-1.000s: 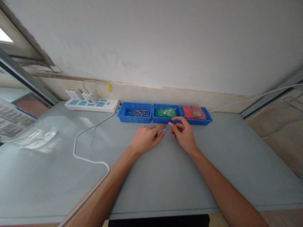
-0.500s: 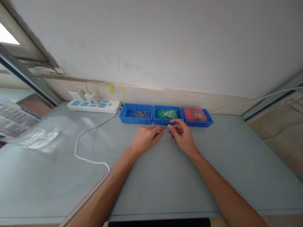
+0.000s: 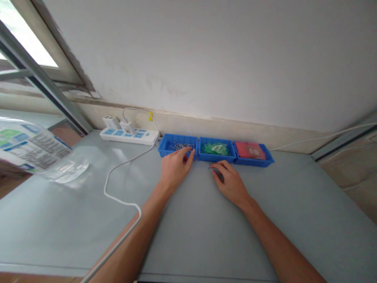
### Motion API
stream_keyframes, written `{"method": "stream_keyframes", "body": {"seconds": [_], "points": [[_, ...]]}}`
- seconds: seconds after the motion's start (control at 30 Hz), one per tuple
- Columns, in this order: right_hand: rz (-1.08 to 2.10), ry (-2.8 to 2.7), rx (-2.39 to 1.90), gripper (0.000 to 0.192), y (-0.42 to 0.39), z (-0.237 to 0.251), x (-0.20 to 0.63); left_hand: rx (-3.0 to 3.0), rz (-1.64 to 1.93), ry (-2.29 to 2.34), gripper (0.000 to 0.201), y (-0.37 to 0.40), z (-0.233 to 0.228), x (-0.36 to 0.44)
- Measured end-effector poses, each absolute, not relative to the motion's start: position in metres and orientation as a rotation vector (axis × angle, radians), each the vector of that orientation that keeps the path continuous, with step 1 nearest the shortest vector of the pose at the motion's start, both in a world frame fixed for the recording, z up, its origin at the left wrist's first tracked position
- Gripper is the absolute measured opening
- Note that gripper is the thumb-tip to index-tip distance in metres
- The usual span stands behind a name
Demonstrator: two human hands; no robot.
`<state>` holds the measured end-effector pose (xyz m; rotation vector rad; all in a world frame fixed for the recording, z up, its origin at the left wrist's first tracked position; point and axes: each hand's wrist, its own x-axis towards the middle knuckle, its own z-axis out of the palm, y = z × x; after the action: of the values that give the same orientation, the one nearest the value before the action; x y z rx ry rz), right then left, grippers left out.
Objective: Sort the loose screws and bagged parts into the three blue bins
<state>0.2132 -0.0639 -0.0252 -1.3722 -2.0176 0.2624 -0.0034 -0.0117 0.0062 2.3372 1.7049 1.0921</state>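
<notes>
Small silver metal pins [image 3: 180, 147] lie in the leftmost of 3 blue plastic trays [image 3: 165, 151], right at your left hand's [image 3: 174, 169] fingertips, which curl over its near rim; I cannot tell if they pinch one yet. Your right hand [image 3: 231, 182] rests curled on the grey table [image 3: 206, 228], its fingertips pressed on a tiny part in front of the green-filled tray [image 3: 217, 149]. Picking looks barely begun.

Single head-worn view: looks forward and down over grey table [image 3: 188, 220], fairly near, facing white wall [image 3: 206, 59]; window frame [image 3: 44, 74] far left.
</notes>
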Motion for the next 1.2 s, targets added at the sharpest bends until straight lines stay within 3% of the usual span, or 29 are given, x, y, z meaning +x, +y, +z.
{"method": "stream_keyframes", "body": {"seconds": [0.3,0.63,0.83,1.0,1.2], "points": [[0.108,-2.151,-1.486,0.027,-0.063,-0.023,0.214,2.533,0.912,1.435,0.031,-0.026,-0.002,0.014],[0.127,-2.139,-1.459,0.012,-0.06,-0.026,0.221,2.55,0.844,1.435,0.032,-0.027,-0.003,0.017],[0.475,-1.732,-1.329,0.012,-0.058,-0.019,0.221,2.559,0.798,1.425,0.032,-0.028,-0.002,0.018],[0.855,-1.32,-1.219,0.028,-0.056,-0.013,0.219,2.56,0.753,1.414,0.033,-0.03,-0.002,0.019],[0.953,-1.211,-1.206,0.037,-0.057,-0.01,0.215,2.55,0.732,1.278,0.033,-0.034,-0.001,0.022]]}}
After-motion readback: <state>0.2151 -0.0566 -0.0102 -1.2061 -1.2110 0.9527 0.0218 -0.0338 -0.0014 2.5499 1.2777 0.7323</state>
